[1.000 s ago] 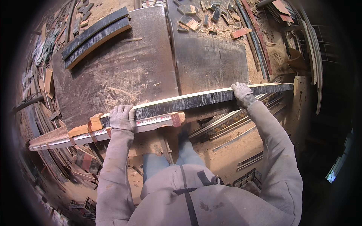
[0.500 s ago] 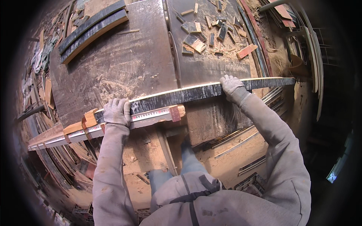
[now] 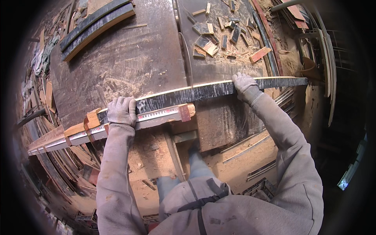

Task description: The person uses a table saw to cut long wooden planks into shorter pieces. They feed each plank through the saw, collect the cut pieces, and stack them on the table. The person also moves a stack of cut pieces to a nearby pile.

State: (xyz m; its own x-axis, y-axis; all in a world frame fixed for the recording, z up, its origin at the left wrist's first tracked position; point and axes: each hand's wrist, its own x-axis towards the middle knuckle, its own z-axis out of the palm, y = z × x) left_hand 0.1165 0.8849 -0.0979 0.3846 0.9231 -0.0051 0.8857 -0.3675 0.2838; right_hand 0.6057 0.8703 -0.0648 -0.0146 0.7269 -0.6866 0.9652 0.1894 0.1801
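A long wooden board (image 3: 184,94) with a black-stained face lies across the worktable, its pale edge turned up. Gloved, my left hand (image 3: 122,111) wraps round the board near its left end. My right hand (image 3: 246,85), gloved too, grips it well to the right, where the board runs out past the table. Along the near side, beside my left hand, is a measuring tape strip (image 3: 158,114) fixed on a wooden rail. The board's left end sits by a small wooden block (image 3: 93,118) on that rail. My fingers' undersides are hidden.
Several black-faced boards (image 3: 98,29) lie stacked at the far left of the brown worktable (image 3: 156,51). Offcuts (image 3: 235,35) are scattered at the far right, and sawdust spreads over the tabletop. A narrow slot (image 3: 184,55) splits the table. Scrap wood lies on both sides.
The view has shifted slightly. My left hand, still on the board, sits a little farther up in the picture, and both hands keep their grip.
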